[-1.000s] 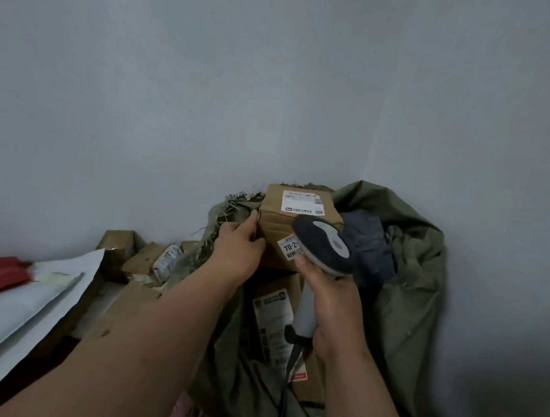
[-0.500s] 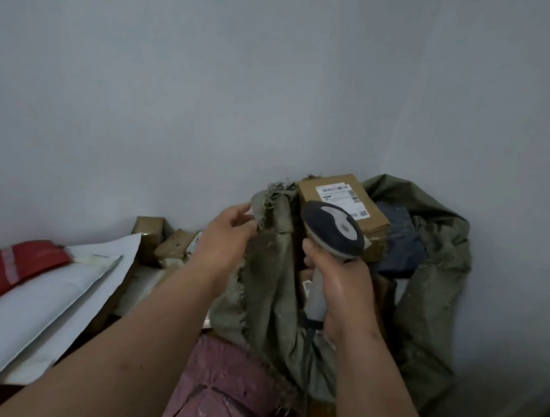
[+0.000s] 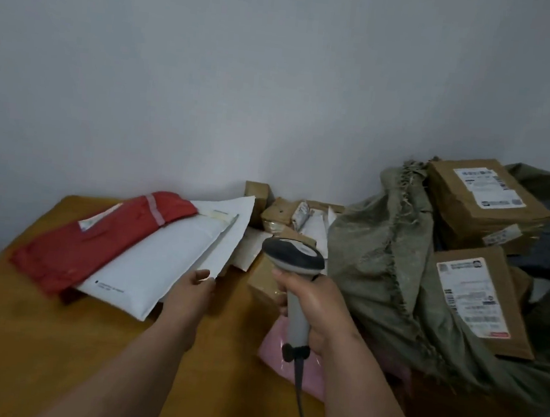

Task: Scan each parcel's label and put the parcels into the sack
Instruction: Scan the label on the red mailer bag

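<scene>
Head view: left hand [image 3: 197,285], fingers loose and holding nothing, nears white mailer [image 3: 164,265] at nine o'clock; probably light, floppy, best pinched by its corner. Right hand [image 3: 316,309] grips scanner [image 3: 295,260].

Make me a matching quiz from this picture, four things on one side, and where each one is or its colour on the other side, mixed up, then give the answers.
Things:
1. scanner
2. red mailer
3. labelled cardboard box
4. pink bag

Places or colours:
A. on top of the parcels in the green sack
B. farthest left on the yellow table
C. gripped in the right hand
D. under the right wrist, at the sack's foot

Pairs: 1-C, 2-B, 3-A, 4-D
</scene>
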